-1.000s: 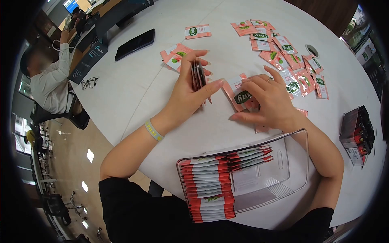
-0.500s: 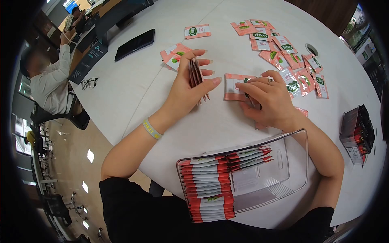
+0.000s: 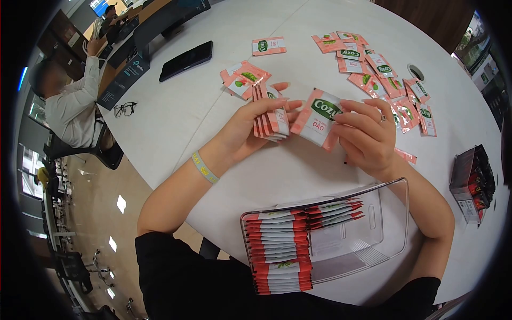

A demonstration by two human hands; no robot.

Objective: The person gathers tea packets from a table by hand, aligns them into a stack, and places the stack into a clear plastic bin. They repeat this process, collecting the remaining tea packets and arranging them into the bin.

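Note:
My left hand (image 3: pixel 246 124) is closed around a small stack of pink and white sachets (image 3: pixel 271 118), tilted toward me. Between the fingers of my right hand (image 3: pixel 368 133) is one pink sachet (image 3: pixel 319 120) with a green Cozy label, lifted above the table close to the stack. Nearer to me lies a clear plastic box (image 3: pixel 341 245) holding red and white sachets (image 3: pixel 280 240) in rows; part of its inside shows no sachets. Loose pink sachets (image 3: pixel 381 66) are scattered beyond my right hand, and a few more (image 3: pixel 239 80) lie behind my left hand.
A single sachet (image 3: pixel 269 46), a black phone (image 3: pixel 186 61) and glasses (image 3: pixel 125 110) lie on the white table (image 3: pixel 213 138). At the right stands a second box (image 3: pixel 469 184) with dark packets. A person in a white shirt (image 3: pixel 74 109) sits at the left.
My right hand has lifted a sachet off the table and brought it toward my left hand. The stack in my left hand has turned, so its sachet faces show more.

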